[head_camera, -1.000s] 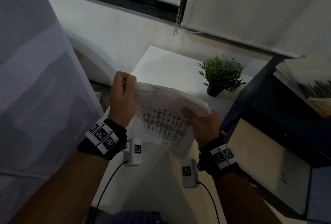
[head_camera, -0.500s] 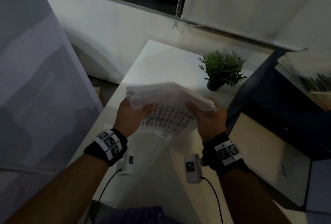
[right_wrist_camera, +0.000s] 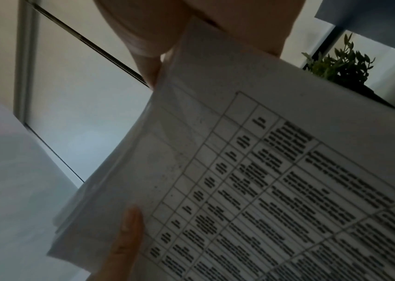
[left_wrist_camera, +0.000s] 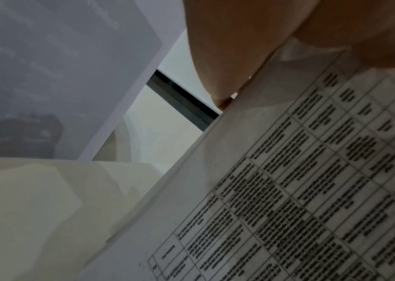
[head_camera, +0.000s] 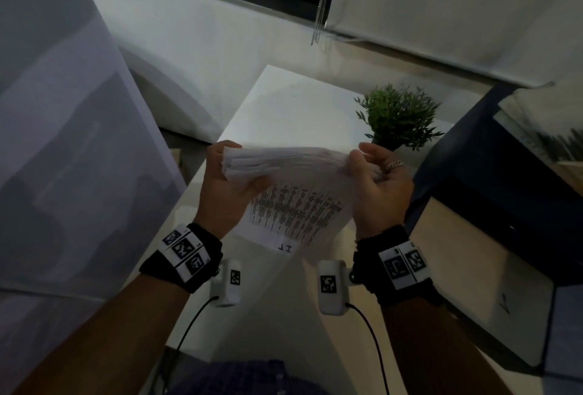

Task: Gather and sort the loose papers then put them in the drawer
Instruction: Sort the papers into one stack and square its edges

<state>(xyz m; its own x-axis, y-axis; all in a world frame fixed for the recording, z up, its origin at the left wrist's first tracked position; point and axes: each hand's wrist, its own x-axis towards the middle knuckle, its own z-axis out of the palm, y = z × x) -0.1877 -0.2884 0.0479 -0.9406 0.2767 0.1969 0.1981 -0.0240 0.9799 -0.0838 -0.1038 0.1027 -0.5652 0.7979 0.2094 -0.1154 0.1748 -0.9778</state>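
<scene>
Two hands hold one stack of papers [head_camera: 284, 167] in the air above the white table [head_camera: 284, 104], over its near half and closer to its right edge than its left. The left hand [head_camera: 227, 186] grips the stack's left end, thumb on the near face and fingers curled round the far side, so the sheet edges fan out just above the palm. The right hand [head_camera: 378, 186] takes the right end, its thumb pressed on the upper edge and its fingers cupped behind the sheets; a ring shows on one finger. The stack lies between the two hands, its upper edge running roughly level from one to the other, and the nearest sheet hangs down toward the wrists, showing a printed table of dark text.

From the left wrist, the printed sheet [left_wrist_camera: 311, 190] fills the lower right, with the hand's fingers [left_wrist_camera: 227, 47] pressed against its upper edge. From the right wrist, the sheets [right_wrist_camera: 263, 171] cross the frame diagonally, a thumb [right_wrist_camera: 129, 237] resting on the lower left corner.

A small potted plant [head_camera: 397, 117] stands near the table's far right corner, just beyond the right hand. A dark cabinet [head_camera: 492, 155] adjoins the table's right edge.
</scene>
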